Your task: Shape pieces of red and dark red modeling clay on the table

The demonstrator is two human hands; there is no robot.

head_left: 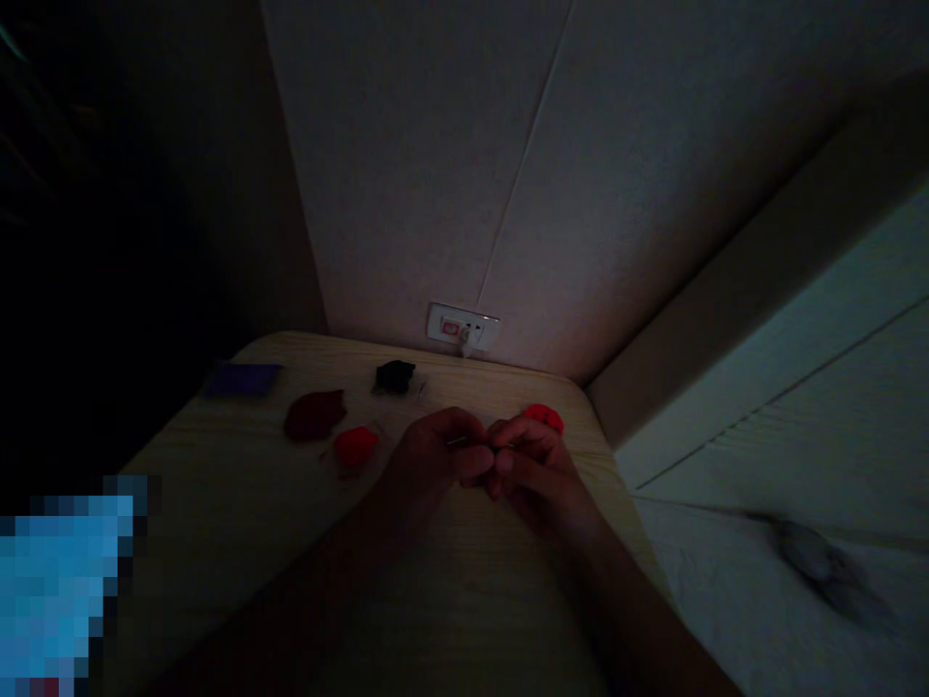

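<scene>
My left hand (446, 455) and my right hand (541, 465) meet above the table, thumbs and fingertips pinched together. Between them may be something small and dark; the dim light hides what it is. Just behind my right hand lies a bright red flat piece (546, 418) with dark marks, partly covered by the fingers. To the left of my left hand sits a bright red lump (355, 445), seemingly on clear plastic. A dark red flattened lump (314, 416) is farther left, and a black lump (395, 377) rests toward the back.
A purple packet (242, 379) lies at the left rear of the pale wooden table (464, 600). Behind the table, a wall socket (463, 329) has a plug in it. A pale panel (762, 387) stands to the right. A pixelated blue patch (58, 590) fills the lower left.
</scene>
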